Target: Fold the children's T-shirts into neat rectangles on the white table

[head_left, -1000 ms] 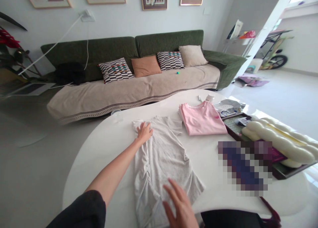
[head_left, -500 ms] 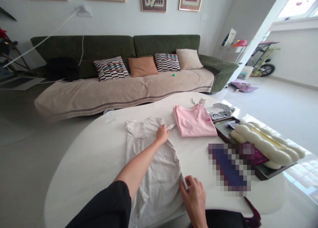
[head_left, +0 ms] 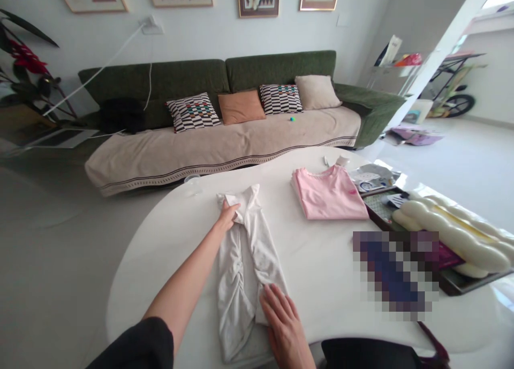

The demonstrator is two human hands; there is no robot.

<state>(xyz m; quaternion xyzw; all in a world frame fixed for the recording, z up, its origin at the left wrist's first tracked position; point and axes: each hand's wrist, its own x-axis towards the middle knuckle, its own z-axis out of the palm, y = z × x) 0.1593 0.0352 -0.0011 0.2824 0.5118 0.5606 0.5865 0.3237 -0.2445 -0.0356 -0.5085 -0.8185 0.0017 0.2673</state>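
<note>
A light grey shirt (head_left: pixel 267 251) lies lengthwise on the white table, its right side turned inward over the body in a long strip. The left part of the cloth is bunched into creases. At the collar end, my left hand (head_left: pixel 228 217) is closed on the shirt's fabric, thumb toward the neckline. Nearer to me, my right hand (head_left: pixel 283 318) rests on the turned-in strip by the hem, fingers stretched out and lying on the cloth. Its thumb is mostly hidden. A folded pink shirt (head_left: pixel 331 195) lies to the right, touched by neither hand.
The white round-edged table (head_left: pixel 160 251) holds a clear cup (head_left: pixel 194 185) at the far left. On the right are a dark tray (head_left: pixel 450 288) with a puffy cream-coloured object (head_left: pixel 453 230), a silvery packet (head_left: pixel 375 177) and a pixelated item (head_left: pixel 391 272). A green sofa (head_left: pixel 281 69) stands behind.
The grey shirt's right side has been turned inward to the left. My left hand has moved left along the collar end; my right hand has shifted left onto the strip. The view has swung slightly left.
</note>
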